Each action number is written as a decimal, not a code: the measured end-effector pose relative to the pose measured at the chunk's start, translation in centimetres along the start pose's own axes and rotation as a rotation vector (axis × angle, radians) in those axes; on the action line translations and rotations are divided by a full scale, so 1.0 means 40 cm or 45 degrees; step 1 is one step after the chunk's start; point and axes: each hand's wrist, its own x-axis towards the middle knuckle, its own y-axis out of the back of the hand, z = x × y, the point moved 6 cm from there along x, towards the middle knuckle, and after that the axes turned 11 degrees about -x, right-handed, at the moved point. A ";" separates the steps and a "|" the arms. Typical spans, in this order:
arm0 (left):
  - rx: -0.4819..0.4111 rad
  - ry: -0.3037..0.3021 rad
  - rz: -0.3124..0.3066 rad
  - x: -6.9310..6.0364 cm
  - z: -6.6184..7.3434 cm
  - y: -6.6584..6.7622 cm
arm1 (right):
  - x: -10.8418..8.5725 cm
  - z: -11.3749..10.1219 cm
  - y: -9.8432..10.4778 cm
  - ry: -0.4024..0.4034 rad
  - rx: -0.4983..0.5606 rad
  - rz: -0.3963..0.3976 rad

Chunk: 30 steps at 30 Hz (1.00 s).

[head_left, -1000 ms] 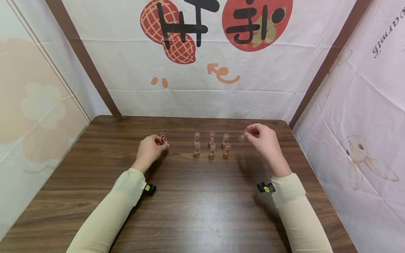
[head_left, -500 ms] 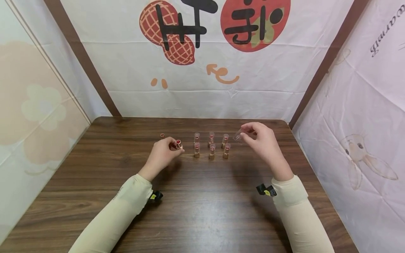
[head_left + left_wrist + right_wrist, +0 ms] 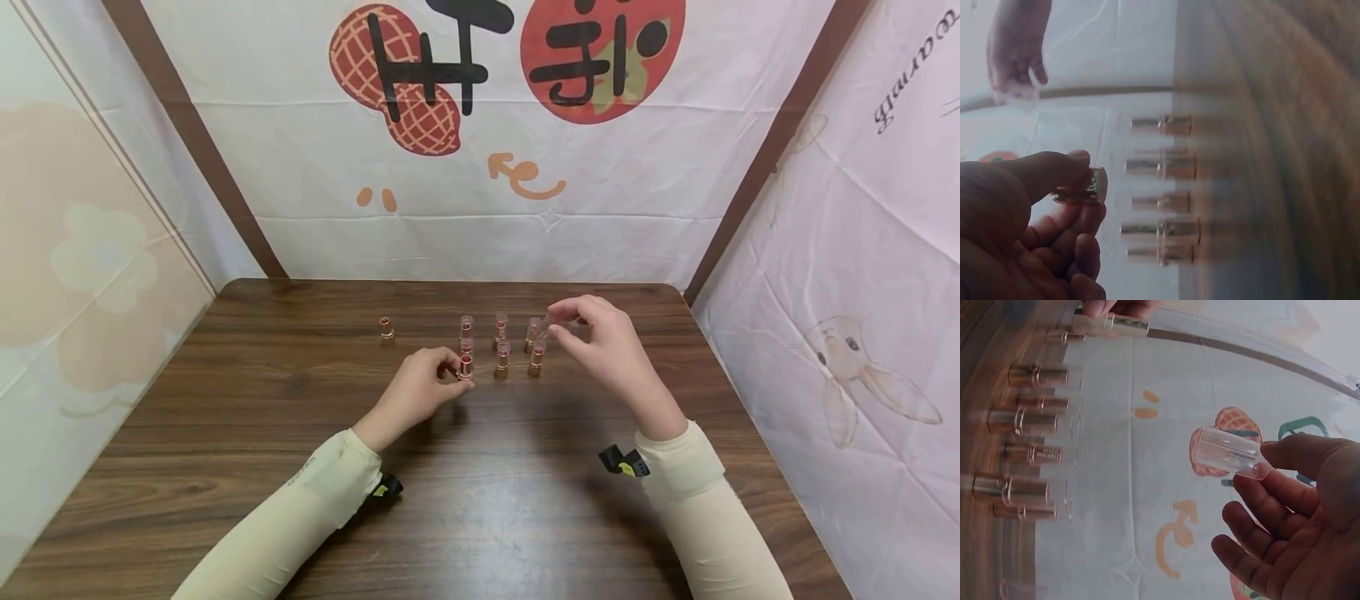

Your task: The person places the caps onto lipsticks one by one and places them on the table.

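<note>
My left hand (image 3: 418,390) pinches an uncapped gold lipstick (image 3: 465,368) between thumb and fingers, just in front of the left end of the grouped lipsticks. In the left wrist view its gold base (image 3: 1099,185) sticks out past the thumb. My right hand (image 3: 606,343), raised at the group's right end, pinches a clear lipstick cap (image 3: 1229,451) by one end. Two rows of lipsticks under clear caps stand upright between the hands, among them a front middle lipstick (image 3: 503,360) and a back middle lipstick (image 3: 501,331). The held lipstick partly covers the front left one.
Another uncapped lipstick (image 3: 386,328) stands alone to the left of the group. A clear cap (image 3: 1022,590) shows at the lower left of the right wrist view. The wooden table (image 3: 480,500) ends at the back against a printed cloth wall (image 3: 300,242).
My left hand has left one lipstick standing at the left and carried the other rightward and nearer, to the group. My right hand with the cap has shifted left toward the group.
</note>
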 end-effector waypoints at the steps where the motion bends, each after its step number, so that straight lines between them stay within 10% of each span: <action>1: -0.005 -0.013 -0.006 -0.001 0.003 -0.008 | -0.001 -0.005 -0.003 0.010 0.006 -0.004; 30: -0.070 -0.129 -0.083 -0.029 0.046 -0.082 | -0.033 -0.106 -0.126 0.268 0.039 -0.190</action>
